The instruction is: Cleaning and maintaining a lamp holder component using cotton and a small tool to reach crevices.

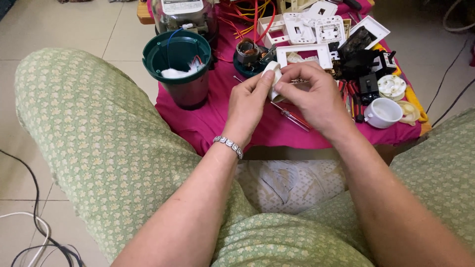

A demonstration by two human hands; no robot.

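Note:
My left hand (247, 101) and my right hand (311, 94) meet over the front of a low table covered in a pink cloth (217, 121). Both pinch a small white plastic part (273, 81) between thumbs and fingers; most of it is hidden by my fingers. A silver bracelet (228, 146) circles my left wrist. A thin screwdriver with a red handle (292, 118) lies on the cloth just under my hands.
A dark green appliance base (178, 69) with wires stands at the left. A small motor (250, 52), white switch plates (307, 49), red and orange wires (247, 17), black parts (361, 64) and a white cap (383, 112) crowd the cloth. Cables (34, 232) lie on the tiled floor.

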